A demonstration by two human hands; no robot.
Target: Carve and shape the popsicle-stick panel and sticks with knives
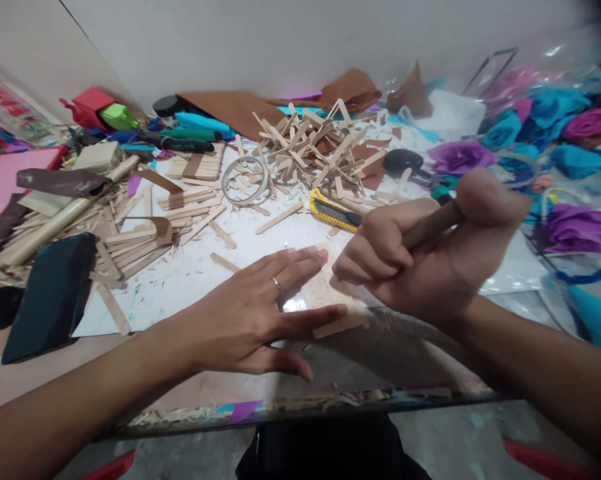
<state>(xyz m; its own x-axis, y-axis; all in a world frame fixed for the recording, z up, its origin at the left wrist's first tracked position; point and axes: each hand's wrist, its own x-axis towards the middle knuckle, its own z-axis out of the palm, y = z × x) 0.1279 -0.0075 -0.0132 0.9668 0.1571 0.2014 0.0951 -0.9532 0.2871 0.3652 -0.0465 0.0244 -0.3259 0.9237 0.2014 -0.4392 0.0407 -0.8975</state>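
My left hand (260, 307), with a ring on one finger, lies palm down with its fingers stretched out. Its fingertips touch a small pale panel of craft sticks (340, 325) at the table's front, partly covered by both hands. My right hand (425, 260) is turned up, its fingers wrapped round a thick olive-brown pen-like stick (436, 223). The stick's lower end is hidden in my fist, which rests close to the panel's right side. Just beyond my right knuckles lies a yellow and black utility knife (335, 212).
A heap of craft sticks (310, 147) stands behind a ring-shaped tape roll (244, 181). More sticks and a dark phone (50, 293) lie left. Blue, pink and purple crepe paper flowers (555, 127) crowd the right. The table's front edge (330, 400) holds scraps.
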